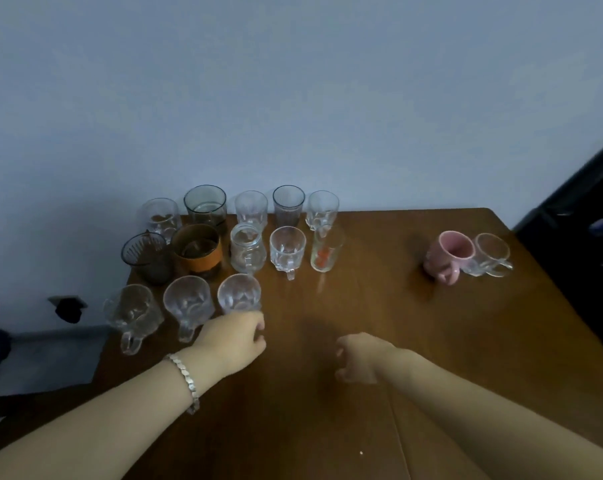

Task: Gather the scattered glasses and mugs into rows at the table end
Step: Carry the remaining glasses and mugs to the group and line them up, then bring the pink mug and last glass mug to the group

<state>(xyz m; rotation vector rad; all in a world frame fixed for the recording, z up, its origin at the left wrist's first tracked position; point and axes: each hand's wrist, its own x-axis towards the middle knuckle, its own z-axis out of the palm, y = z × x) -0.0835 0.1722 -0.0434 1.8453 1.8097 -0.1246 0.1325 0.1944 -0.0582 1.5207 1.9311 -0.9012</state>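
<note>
Several glasses and mugs stand in three rows at the far left end of the brown table (379, 306). The back row has clear and smoky tumblers (205, 204). The middle row includes an orange-banded glass (197, 249) and a tall glass with red print (324, 252). The front row holds three clear glass mugs. My left hand (232, 339) grips the base of the rightmost one (239, 294). My right hand (359, 358) hovers over the table middle, fingers loosely curled, holding nothing. A pink mug (449, 254) and a clear glass mug (490, 254) stand apart at the far right.
A pale wall rises behind the table. Dark furniture (587, 209) stands past the right edge. To the left the table edge drops to the floor, where a dark object (68, 308) lies. A metal bracelet (186, 379) circles my left wrist.
</note>
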